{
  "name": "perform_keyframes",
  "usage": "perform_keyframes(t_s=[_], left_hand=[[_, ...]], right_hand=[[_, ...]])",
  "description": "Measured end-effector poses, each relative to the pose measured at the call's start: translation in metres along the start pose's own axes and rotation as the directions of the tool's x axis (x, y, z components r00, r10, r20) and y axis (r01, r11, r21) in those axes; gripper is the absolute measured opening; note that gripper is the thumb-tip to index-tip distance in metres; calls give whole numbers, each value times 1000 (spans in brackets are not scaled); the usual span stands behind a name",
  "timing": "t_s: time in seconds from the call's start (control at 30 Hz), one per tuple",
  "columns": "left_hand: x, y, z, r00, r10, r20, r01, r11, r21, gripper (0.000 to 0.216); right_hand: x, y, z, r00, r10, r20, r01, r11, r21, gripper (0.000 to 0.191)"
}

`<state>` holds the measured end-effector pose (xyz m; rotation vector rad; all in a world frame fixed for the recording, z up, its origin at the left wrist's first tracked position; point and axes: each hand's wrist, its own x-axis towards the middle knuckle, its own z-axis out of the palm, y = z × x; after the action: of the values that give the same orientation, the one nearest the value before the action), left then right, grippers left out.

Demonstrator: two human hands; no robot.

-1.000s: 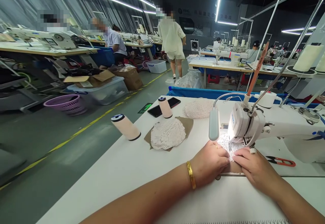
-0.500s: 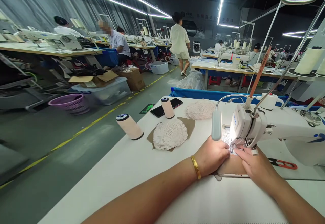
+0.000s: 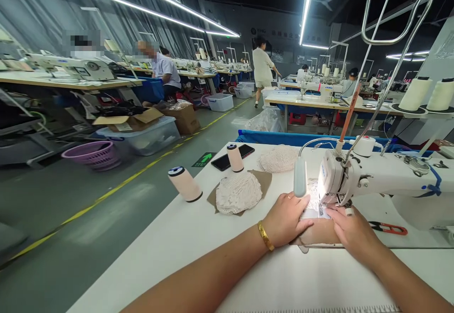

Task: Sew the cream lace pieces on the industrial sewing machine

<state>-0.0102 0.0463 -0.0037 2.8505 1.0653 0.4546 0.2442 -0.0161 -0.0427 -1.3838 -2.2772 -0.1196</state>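
Observation:
My left hand (image 3: 285, 220), with a gold bangle on the wrist, lies flat with its fingers pressing a brown piece with white lace (image 3: 315, 230) on the white sewing table (image 3: 184, 242). My right hand (image 3: 349, 231) presses the same piece from the right, fingers flat, just under the needle of the white sewing machine (image 3: 376, 180). The machine's lamp (image 3: 299, 183) lights the lace at the needle.
A lace pile on brown paper (image 3: 238, 192), a second lace pile (image 3: 278, 158), two thread cones (image 3: 184, 184) (image 3: 234, 157) and a black phone (image 3: 232, 157) lie to the left. Red snips (image 3: 388, 228) rest right of the needle. Other workers sit and walk beyond the aisle.
The piece has fed further under the needle and both hands have followed it forward a little. The person in the aisle has walked farther away.

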Motion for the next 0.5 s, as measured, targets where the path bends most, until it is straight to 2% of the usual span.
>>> perform_keyframes(t_s=[0.07, 0.13, 0.2, 0.27, 0.37, 0.5], left_hand=[[-5, 6, 1, 1000, -22, -9, 23, 995, 98, 39], [-11, 14, 0, 999, -6, -32, 10, 993, 120, 31], [-15, 21, -4, 998, 13, -59, -12, 1000, 7, 33], [-14, 23, -13, 996, -52, -73, 41, 989, -142, 27], [-5, 11, -33, 975, -223, -10, 217, 955, -203, 14], [3, -18, -55, 949, -298, 100, 312, 934, -176, 14]], right_hand=[[2, -7, -3, 1000, -18, -22, 18, 999, 36, 48], [5, -17, -6, 997, -67, -37, 71, 992, 103, 44], [7, -28, -9, 989, -143, -49, 150, 968, 200, 42], [7, -38, -11, 974, -224, -30, 224, 937, 269, 43], [5, -45, -11, 951, -308, 15, 293, 917, 272, 45], [0, -47, -10, 949, -314, -7, 308, 927, 214, 40]])
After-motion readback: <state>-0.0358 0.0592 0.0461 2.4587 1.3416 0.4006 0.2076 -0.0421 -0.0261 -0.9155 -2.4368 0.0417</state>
